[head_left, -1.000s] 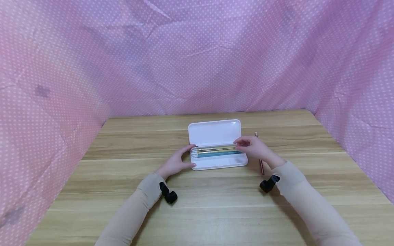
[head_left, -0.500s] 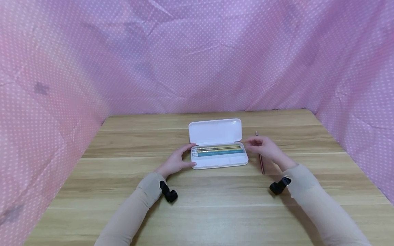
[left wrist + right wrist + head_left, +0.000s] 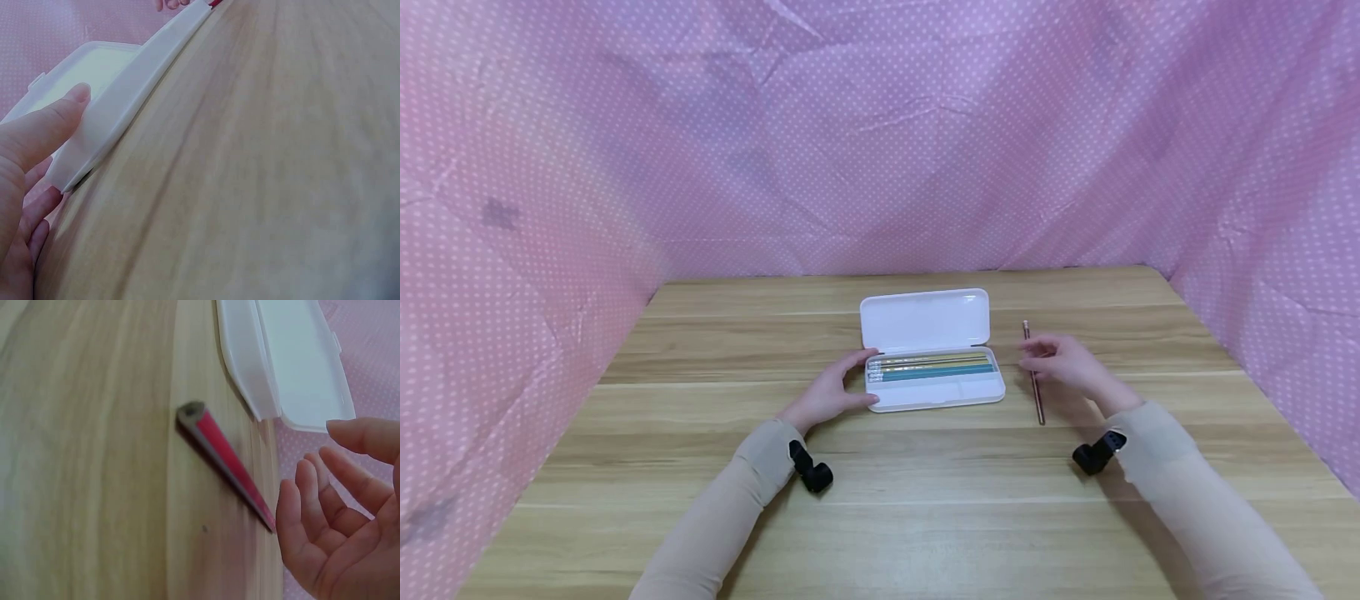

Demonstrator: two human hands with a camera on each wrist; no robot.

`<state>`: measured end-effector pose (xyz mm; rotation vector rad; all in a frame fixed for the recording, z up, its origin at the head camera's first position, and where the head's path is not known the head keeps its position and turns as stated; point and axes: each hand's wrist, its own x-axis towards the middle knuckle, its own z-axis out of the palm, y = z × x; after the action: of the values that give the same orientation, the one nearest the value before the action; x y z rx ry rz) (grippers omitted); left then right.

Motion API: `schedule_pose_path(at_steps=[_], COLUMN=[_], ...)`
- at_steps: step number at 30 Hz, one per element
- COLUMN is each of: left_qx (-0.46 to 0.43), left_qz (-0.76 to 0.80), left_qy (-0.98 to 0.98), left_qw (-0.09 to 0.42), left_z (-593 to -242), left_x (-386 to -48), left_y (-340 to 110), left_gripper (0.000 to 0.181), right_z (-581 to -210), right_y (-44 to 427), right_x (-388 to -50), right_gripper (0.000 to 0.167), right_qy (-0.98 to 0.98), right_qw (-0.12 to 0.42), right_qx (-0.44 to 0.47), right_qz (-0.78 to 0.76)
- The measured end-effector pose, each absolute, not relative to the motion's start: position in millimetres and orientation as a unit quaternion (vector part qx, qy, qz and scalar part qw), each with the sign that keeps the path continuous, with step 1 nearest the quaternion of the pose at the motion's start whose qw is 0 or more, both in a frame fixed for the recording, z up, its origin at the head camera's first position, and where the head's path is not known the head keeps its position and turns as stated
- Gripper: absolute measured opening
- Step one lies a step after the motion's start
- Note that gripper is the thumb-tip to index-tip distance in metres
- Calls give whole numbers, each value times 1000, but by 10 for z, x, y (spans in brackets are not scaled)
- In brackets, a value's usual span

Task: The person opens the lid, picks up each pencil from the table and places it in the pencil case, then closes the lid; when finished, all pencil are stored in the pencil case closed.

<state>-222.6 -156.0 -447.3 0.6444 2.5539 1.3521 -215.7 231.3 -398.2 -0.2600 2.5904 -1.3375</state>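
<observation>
An open white pencil case [image 3: 917, 397] stands on the table with its lid [image 3: 925, 321] tipped back. Inside, several gold and teal pencils [image 3: 934, 367] lie side by side, eraser ends to the left. My left hand [image 3: 825, 397] grips the case's left end, thumb at the front edge and fingers behind. A dark red pencil [image 3: 1039, 404] lies apart to the right of the case; the right wrist view shows its blunt, unsharpened end. Over the middle of that pencil hovers my right hand [image 3: 1067, 367], fingers relaxed and holding nothing.
The wooden table [image 3: 917, 533] ends at a pink dotted cloth [image 3: 880, 167] hung behind and on both sides. A small black camera [image 3: 814, 477] is strapped to the left wrist, another black camera [image 3: 1093, 457] to the right.
My right hand has moved right, from the pencils at the case's right end to above the loose red pencil. The left hand keeps its grip on the case.
</observation>
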Motion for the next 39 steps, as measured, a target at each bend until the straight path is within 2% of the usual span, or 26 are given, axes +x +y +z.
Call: schedule_pose_path(at_steps=[11, 29, 39], left_qx=[221, 208, 211], left_qz=[457, 452, 453], left_qy=[857, 862, 861], left_qw=[88, 98, 94], left_z=[-4495, -4466, -4473], left_x=[-2246, -2241, -2243], left_y=[-1569, -1568, -1563], left_gripper=[77, 77, 76], right_z=[-4015, -4024, -3986], right_y=[2447, 2405, 2306], right_x=[-2203, -2276, -2305], right_gripper=[52, 58, 48], right_qy=[860, 879, 892], right_qw=[156, 183, 173], right_qx=[-40, -2, 26], right_qz=[-484, -441, -418])
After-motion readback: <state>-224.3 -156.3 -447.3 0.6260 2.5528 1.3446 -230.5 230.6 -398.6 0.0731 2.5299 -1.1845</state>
